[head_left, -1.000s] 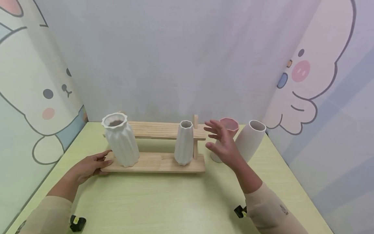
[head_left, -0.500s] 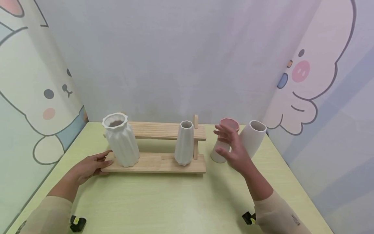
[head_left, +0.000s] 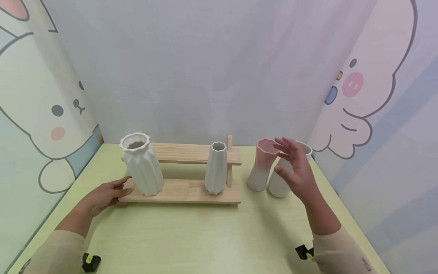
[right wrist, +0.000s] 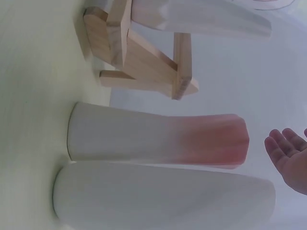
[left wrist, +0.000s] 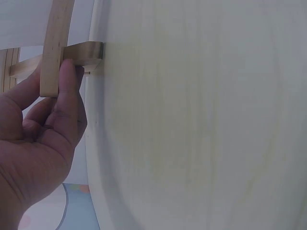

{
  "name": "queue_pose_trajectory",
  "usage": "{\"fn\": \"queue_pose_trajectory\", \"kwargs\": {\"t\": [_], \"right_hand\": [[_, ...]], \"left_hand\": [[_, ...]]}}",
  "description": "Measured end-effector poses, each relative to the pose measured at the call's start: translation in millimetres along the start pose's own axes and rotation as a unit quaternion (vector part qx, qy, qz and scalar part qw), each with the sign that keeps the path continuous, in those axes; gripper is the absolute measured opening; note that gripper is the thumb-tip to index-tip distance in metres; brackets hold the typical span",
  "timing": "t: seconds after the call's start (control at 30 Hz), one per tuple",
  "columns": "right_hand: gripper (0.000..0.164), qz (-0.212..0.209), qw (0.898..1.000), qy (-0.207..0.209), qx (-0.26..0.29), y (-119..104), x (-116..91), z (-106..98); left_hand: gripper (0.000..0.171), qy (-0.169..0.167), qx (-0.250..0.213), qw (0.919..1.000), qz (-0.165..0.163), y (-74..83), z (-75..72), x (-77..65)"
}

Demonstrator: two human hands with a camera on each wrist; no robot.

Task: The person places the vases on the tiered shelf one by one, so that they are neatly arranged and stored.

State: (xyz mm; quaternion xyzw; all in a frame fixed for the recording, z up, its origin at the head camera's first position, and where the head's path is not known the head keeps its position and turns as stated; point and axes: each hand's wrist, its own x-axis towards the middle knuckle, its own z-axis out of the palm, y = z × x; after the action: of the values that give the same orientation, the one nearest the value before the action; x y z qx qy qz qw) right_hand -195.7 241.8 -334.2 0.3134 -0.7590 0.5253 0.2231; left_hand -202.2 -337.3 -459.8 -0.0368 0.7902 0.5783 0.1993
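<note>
My left hand [head_left: 106, 196] pinches the left end of the lower board of a two-tier wooden shelf [head_left: 184, 190]; the left wrist view has thumb and fingers on either side of the board end [left wrist: 50, 72]. On that board stand a wide ribbed white vase [head_left: 143, 167] at the left and a slim fluted white vase [head_left: 216, 169] at the right. My right hand [head_left: 295, 171], fingers spread and holding nothing, overlaps a smooth white vase [head_left: 278, 184] in the head view. Just left of it a pink-and-white vase [head_left: 261, 165] stands upright on the table.
The pale yellow-green table [head_left: 191, 236] carries everything. A grey-white curtain [head_left: 205, 76] hangs behind, and panels with cartoon animals flank both sides. The upper shelf board [head_left: 181, 152] sits behind and above the lower one.
My right hand has moved rightward, from beside the shelf past the pink-and-white vase to the smooth white vase. The left hand, shelf and vases have stayed put.
</note>
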Motion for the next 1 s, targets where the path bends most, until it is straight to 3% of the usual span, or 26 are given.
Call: {"fn": "queue_pose_trajectory", "kwargs": {"t": [0.57,0.73,1.0], "right_hand": [[0.071,-0.006,0.997,0.082,-0.008,2,1,-45],[0.069,0.008,0.992,0.108,-0.059,5,-1,-57],[0.066,0.060,0.985,0.133,-0.097,13,-5,-70]], "left_hand": [[0.086,0.003,0.002,1.0000,-0.001,1.4,0.6,-0.7],[0.086,0.002,0.003,1.0000,-0.002,1.5,0.7,-1.0],[0.085,-0.001,0.003,1.0000,0.000,1.4,0.5,-1.7]]}}
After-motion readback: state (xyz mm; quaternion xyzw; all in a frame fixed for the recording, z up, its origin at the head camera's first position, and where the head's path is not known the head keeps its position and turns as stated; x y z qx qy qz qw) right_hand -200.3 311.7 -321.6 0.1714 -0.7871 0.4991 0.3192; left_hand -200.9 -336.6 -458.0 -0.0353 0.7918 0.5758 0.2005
